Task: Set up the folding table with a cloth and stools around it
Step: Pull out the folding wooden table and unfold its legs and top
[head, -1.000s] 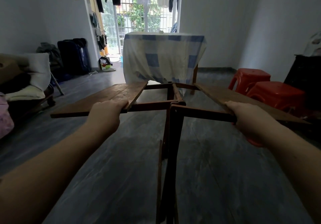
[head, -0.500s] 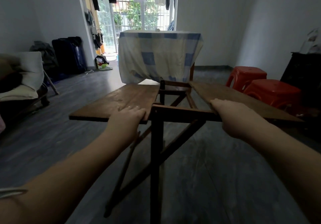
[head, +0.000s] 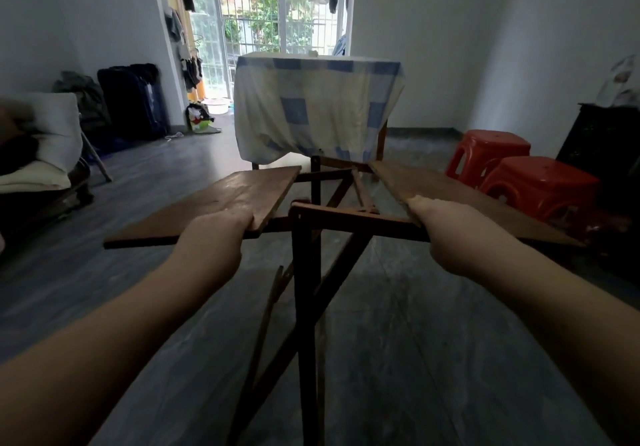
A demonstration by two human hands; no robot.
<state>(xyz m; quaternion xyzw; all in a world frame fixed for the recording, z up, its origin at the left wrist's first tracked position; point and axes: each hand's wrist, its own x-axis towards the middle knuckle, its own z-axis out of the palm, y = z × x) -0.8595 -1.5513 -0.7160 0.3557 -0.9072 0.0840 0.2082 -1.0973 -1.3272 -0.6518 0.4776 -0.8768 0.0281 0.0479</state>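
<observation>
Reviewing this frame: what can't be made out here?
- Head view: fingers of the left hand and right hand, curled out of sight at the folding table's panels.
- Table feet: cut off by the bottom edge.
- Far table's top and legs: mostly covered by the checked cloth.
- Red stools: legs partly behind the right panel.

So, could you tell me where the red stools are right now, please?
In the head view, the two red stools stand on the floor at the right, beside a dark cabinet, just beyond the folding table's right leaf.

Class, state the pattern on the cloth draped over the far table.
The cloth is cream with a blue check pattern, shown in the head view, the only one.
</observation>
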